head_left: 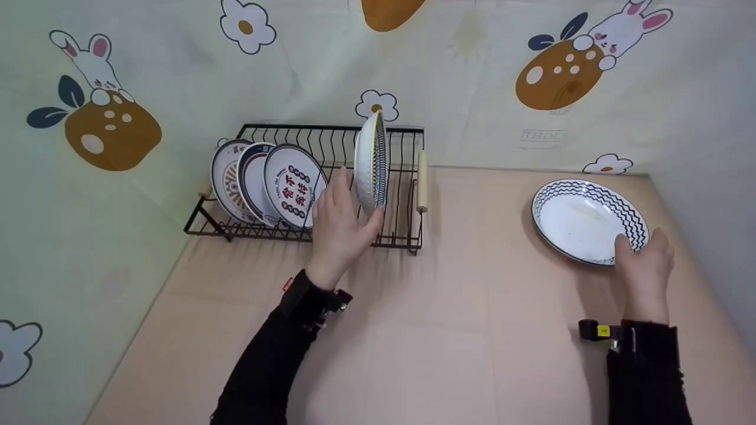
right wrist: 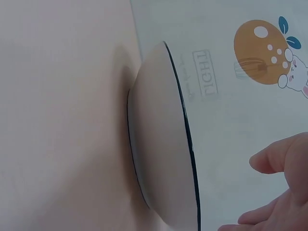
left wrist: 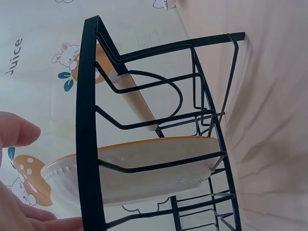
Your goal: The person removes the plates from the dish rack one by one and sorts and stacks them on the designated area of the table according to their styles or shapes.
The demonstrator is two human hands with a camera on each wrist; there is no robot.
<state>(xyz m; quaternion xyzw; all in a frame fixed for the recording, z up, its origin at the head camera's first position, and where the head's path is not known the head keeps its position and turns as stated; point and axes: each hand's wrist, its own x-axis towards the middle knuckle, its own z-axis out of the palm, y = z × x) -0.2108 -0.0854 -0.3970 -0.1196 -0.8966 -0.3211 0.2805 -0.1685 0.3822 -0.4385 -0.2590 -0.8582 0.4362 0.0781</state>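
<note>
Black sleeves (head_left: 260, 366) come in from the bottom edge, each ending in a bare hand. To the left of the left hand (head_left: 339, 230), three plates lean in a black wire rack (head_left: 283, 126): one with a brown starburst (head_left: 222, 177), one with dark and red bands (head_left: 249, 186), and, closest to the fingers, one with red characters (head_left: 292, 189). That hand is spread — thumb to the right, fingers to the left — around a white bowl with a yellow rim (head_left: 364, 162), which stands on edge in the rack between them. The left wrist view shows the thumb apart from the bowl. Just right of this grip is the rack's wooden handle (head_left: 422, 183).

Farther right, a white dish with a zigzag border (head_left: 576, 227) lies face up on the pale tabletop (head_left: 472, 307), beyond and to the left of the right hand (head_left: 647, 268). This hand is at the dish's near right rim, thumb and fingers parted — the right wrist view shows a gap between thumb and rim.
</note>
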